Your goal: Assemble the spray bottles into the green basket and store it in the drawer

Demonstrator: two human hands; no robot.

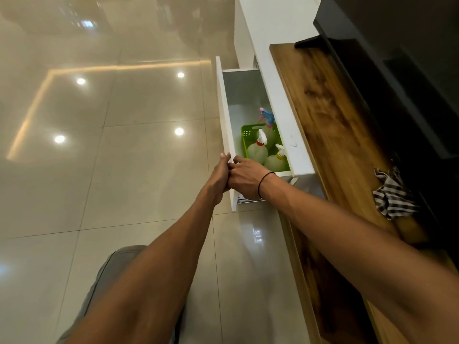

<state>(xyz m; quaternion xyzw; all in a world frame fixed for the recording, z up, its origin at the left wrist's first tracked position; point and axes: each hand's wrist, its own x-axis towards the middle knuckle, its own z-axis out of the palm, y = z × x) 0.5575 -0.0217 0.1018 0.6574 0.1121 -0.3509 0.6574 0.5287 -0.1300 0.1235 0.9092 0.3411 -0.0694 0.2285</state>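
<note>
Head view, green basket [248,135] holding three pale spray bottles [258,151], open drawer [224,115]

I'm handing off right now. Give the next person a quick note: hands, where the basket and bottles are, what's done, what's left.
Left hand: fingers on the outer face of the drawer front, near its top edge.
Right hand: over the front edge, fingers inside; grip not clear.
Green basket sits in the open drawer with three spray bottles in it.
Done: bottles loaded, basket placed.
Left: push the drawer shut.
</note>
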